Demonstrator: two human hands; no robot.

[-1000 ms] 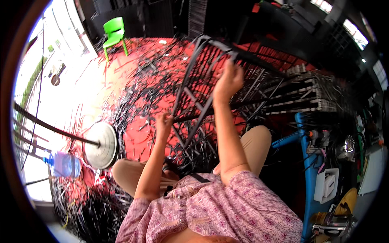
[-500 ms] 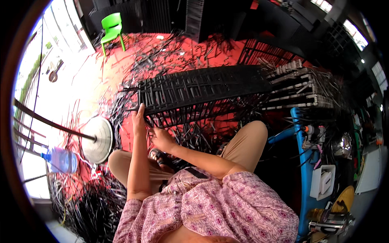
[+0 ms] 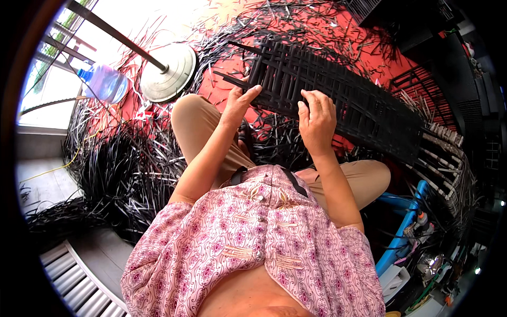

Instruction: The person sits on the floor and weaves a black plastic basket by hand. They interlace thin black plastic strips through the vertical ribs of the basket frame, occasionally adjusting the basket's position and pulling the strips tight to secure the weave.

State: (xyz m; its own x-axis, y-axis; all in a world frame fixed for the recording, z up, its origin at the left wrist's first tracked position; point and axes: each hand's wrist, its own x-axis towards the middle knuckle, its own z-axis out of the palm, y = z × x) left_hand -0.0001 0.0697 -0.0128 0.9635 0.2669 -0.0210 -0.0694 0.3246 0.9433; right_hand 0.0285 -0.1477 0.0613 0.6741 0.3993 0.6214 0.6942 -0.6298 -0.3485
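Wickerwork (image 3: 346,94) lies just beyond both hands (image 3: 319,122), stretching away rightward.

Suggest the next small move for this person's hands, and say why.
Probably the left hand should take the jutting black strip and fold it in: the strip sticks out past the left end of the woven black frame, and that hand is right beside it. The right hand, by the near edge, seems well placed to steady the frame.
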